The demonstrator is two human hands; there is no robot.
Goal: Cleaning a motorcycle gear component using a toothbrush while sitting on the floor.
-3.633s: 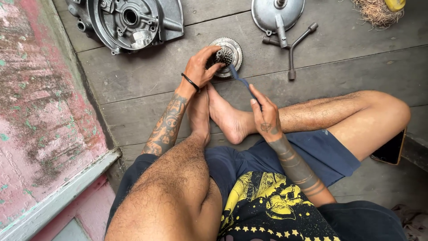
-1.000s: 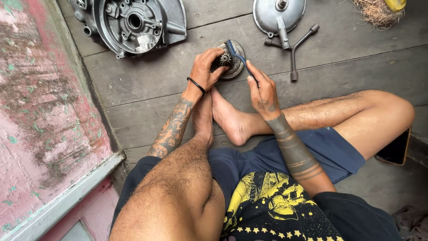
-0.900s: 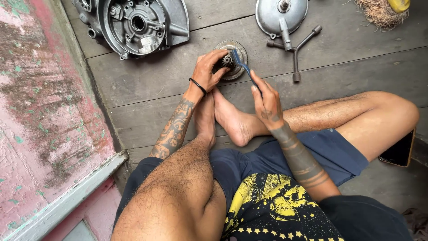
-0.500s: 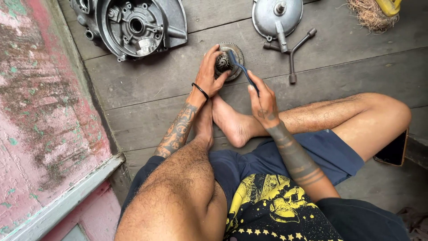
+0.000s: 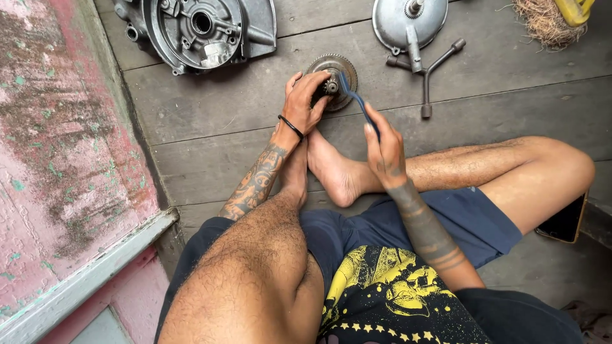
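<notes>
Wooden floor (image 5: 242,127): left hand (image 5: 305,102) gripping one gear (image 5: 333,71), right hand (image 5: 384,148) one blue brush (image 5: 357,100).

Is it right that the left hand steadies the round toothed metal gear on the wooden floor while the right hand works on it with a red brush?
Not quite: the head view shows the brush in the right hand is blue, not red. The left hand does steady the round toothed metal gear on the wooden floor.

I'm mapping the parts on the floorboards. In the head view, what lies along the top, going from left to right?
Engine casing → toothed round gear part under the left hand → round metal cover → three-armed socket wrench → straw-bristle brush.
</notes>
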